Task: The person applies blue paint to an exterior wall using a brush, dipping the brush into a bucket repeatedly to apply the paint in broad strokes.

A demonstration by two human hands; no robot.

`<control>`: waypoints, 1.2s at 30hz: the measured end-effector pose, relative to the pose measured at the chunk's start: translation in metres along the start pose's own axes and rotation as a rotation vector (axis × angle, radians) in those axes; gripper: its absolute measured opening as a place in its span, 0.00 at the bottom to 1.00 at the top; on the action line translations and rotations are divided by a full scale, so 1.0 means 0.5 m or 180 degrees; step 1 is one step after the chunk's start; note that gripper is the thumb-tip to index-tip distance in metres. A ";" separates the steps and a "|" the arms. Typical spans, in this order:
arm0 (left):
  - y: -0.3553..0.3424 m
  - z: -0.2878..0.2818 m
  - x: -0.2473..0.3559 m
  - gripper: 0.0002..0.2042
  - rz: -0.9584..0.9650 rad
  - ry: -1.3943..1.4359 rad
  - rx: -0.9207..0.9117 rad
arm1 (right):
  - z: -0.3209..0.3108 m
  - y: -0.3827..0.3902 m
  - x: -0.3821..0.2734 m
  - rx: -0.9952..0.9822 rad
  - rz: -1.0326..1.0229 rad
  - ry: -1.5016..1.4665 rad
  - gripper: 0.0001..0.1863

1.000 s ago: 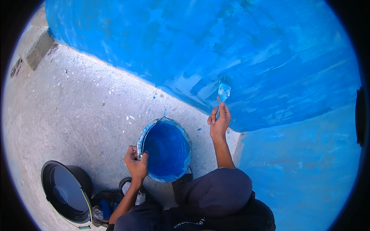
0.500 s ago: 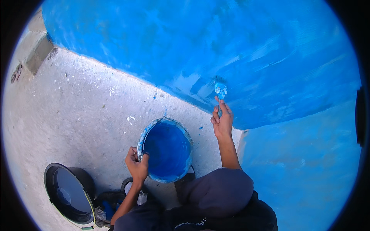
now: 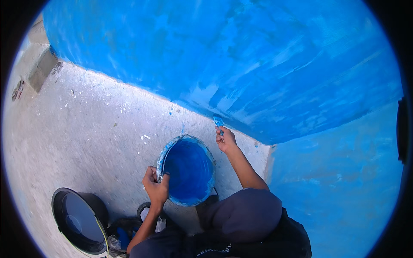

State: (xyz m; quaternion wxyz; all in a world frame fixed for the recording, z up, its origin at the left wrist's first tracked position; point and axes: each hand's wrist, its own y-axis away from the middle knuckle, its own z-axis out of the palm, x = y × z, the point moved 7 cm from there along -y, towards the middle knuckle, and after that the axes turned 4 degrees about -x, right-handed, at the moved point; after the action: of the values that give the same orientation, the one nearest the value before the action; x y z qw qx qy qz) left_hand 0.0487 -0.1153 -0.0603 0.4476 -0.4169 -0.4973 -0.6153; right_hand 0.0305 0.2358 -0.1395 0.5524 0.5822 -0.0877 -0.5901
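Observation:
My left hand (image 3: 157,185) grips the left rim of a paint bucket (image 3: 189,172), its thumb over the edge by the wire handle. Blue paint coats the bucket's inside and rim. In my right hand (image 3: 226,139) a small paintbrush (image 3: 218,121) is pinched by its handle, the fingers closed round it. The paint-smeared brush head lies at the foot of the blue wall (image 3: 206,51), close to where it meets the pale floor. Lighter streaky patches show on the wall just above the brush.
A black bucket (image 3: 79,219) with cloudy liquid stands at lower left. Beside it lie dark and clear plastic bags (image 3: 120,234). White flakes dot the concrete floor (image 3: 99,133). A second blue wall (image 3: 335,180) meets the first at right; a concrete block (image 3: 43,71) sits far left.
My right hand has brought the paintbrush down and left, from higher on the wall to its lower edge. The left hand keeps its hold on the paint bucket.

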 end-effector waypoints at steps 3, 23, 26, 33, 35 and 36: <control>0.002 -0.011 0.001 0.08 -0.0019 -0.0110 0.0070 | 0.032 0.050 -0.055 -0.0105 -0.0553 0.0251 0.19; -0.006 -0.007 -0.005 0.08 0.0099 0.0007 0.0000 | 0.034 0.113 -0.026 -0.0586 -0.0863 0.1101 0.21; -0.005 -0.009 -0.007 0.08 0.0043 -0.0001 0.0049 | 0.063 0.206 -0.078 -0.1291 -0.1196 0.1787 0.20; -0.006 -0.018 -0.004 0.07 0.0008 0.0038 0.0016 | 0.162 0.342 0.004 -0.2490 -0.0292 0.5217 0.19; -0.012 -0.001 -0.004 0.07 -0.0082 0.0107 -0.0111 | 0.161 0.338 0.068 -0.2599 -0.0331 0.5642 0.21; -0.012 0.008 -0.001 0.07 -0.0076 0.0111 -0.0147 | 0.157 0.326 0.089 -0.2362 -0.0514 0.6063 0.21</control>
State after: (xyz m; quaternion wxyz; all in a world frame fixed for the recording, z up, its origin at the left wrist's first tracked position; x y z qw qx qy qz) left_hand 0.0436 -0.1108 -0.0615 0.4391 -0.4104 -0.4800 -0.6391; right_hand 0.0713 0.0989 -0.0199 0.4966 0.6057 0.6149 0.0918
